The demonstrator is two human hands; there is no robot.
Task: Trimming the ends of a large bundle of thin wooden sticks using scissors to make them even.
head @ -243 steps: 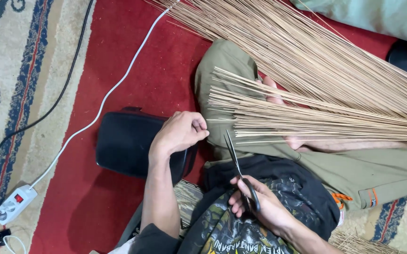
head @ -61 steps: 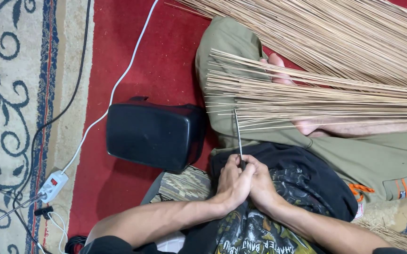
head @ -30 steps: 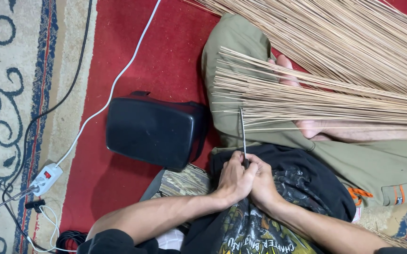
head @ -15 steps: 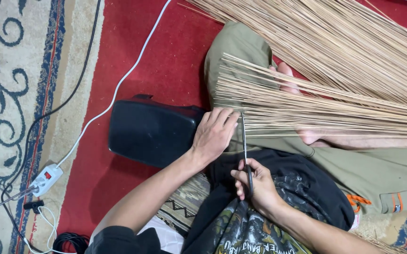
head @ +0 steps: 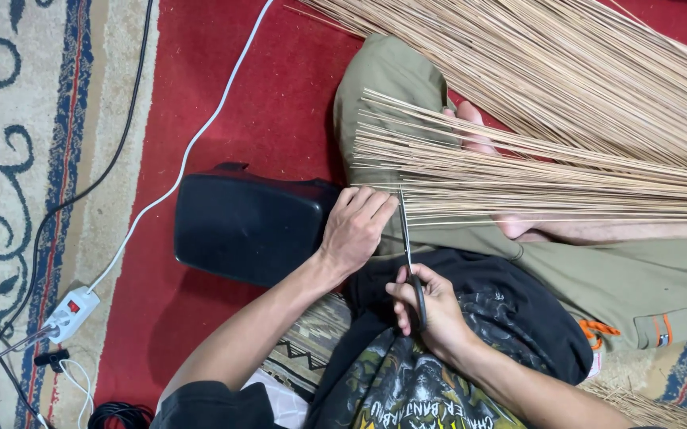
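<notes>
A fan of thin tan sticks [head: 534, 179] lies across my lap, its cut ends pointing left. My left hand [head: 355, 226] rests at those ends with the fingers curled over the tips, just beside the scissor blades. My right hand [head: 427, 306] grips the black handles of a pair of scissors [head: 407, 246]. The thin blades point up into the lower edge of the sticks. A much larger heap of the same sticks [head: 566, 71] spreads across the top right.
A black box-shaped case [head: 244, 226] sits on the red carpet [head: 240, 95] by my left wrist. A white cable [head: 192, 143] runs to a white power strip [head: 69, 314] at lower left. A patterned beige rug [head: 17, 159] lies on the left.
My left hand has left the scissor handles and moved up to the stick ends. The scissors stay upright in my right hand. The view shifted slightly.
</notes>
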